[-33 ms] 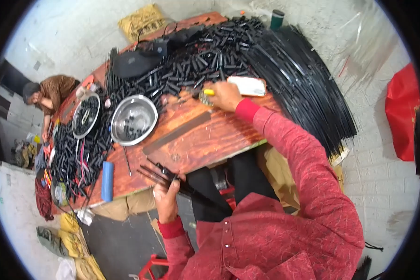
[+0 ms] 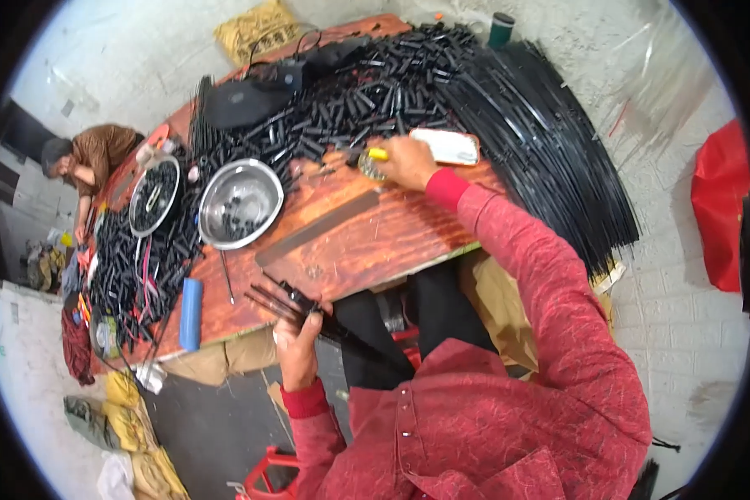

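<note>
My left hand [image 2: 298, 354] is closed around several thin dark rods [image 2: 277, 302], held off the table's front edge above my lap. Their ends fan out toward the table. My right hand [image 2: 410, 162] reaches over the tabletop and grips a yellow-handled tool [image 2: 378, 154]. The tool's dark end points left; its exact kind is too small to make out. Just under that hand sits a small round container [image 2: 370, 167], partly covered by the fingers. Right beside it lies a white tray with a reddish rim [image 2: 447, 147].
Black tubes [image 2: 350, 108] are heaped along the back; long black rods [image 2: 542, 133] lie at right. Two metal bowls [image 2: 240, 243] [image 2: 142, 233] hold small black parts. A flat bar [image 2: 317, 229], blue roll [image 2: 191, 315] and thin tool [image 2: 227, 277] lie nearer. Another person [image 2: 100, 158] sits far left.
The whole view has shifted very slightly. Both hands keep their grips, and nothing has been picked up or put down.
</note>
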Demonstrator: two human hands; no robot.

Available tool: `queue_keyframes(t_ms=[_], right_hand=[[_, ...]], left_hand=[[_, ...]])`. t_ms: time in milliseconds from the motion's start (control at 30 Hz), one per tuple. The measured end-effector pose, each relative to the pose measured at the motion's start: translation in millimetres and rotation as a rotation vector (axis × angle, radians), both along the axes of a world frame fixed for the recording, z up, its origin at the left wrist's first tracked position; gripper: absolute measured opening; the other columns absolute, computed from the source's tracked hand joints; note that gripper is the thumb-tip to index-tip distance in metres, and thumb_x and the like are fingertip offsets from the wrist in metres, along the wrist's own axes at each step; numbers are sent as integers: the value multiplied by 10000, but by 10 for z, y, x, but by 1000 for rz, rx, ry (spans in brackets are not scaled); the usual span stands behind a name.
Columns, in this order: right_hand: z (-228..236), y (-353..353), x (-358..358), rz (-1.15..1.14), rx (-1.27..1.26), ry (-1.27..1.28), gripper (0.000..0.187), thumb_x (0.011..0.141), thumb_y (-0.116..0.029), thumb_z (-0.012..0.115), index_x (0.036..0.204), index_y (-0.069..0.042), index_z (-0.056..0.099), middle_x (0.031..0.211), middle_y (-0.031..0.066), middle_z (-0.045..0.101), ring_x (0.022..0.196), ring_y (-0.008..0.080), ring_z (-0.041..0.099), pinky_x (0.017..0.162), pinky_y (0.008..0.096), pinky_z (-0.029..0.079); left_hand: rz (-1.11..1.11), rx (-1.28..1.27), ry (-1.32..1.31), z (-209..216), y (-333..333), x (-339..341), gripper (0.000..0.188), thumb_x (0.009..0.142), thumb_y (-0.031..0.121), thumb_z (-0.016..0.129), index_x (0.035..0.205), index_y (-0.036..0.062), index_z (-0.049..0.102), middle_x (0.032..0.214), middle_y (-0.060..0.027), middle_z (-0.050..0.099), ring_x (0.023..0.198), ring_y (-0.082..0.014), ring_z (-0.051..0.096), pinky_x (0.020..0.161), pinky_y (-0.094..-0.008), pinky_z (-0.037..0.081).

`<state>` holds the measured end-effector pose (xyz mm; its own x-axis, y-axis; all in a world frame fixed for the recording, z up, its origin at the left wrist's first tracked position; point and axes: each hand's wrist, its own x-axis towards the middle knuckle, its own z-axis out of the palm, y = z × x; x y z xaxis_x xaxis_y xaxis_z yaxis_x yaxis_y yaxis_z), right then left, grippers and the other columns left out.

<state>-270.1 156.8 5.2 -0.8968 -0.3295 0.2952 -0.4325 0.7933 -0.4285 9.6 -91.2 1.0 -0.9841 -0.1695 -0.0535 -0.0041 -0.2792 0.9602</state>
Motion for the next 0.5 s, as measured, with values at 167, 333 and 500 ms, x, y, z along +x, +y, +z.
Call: queue_keyframes(t_ms=[167,333,500], right_hand=[[-213,213,-226,-73,-221,-221,373,778,-385,702,861,-21,705,718,141,683,682,249,679,620,374,500],[214,-118,601,220,-923,-807,174,865,-211,700,897,-53,636,763,-11,596,592,49,499,511,210,379],[442,-301,1470,337,-879,-1030,213,846,-239,725,883,-54,628,681,-16,568,567,52,519,514,211,404]], left_hand=[[-59,-72,2,147,156,-87,380,866,222,701,1136,-27,603,961,-84,668,911,-175,613,874,-330,456],[-40,4,30,63,61,8,349,863,121,717,1160,-34,619,987,-96,700,953,-177,654,918,-322,486],[-78,19,44,166,137,28,362,872,117,715,1182,-37,609,1023,-102,697,983,-185,651,934,-324,482]])
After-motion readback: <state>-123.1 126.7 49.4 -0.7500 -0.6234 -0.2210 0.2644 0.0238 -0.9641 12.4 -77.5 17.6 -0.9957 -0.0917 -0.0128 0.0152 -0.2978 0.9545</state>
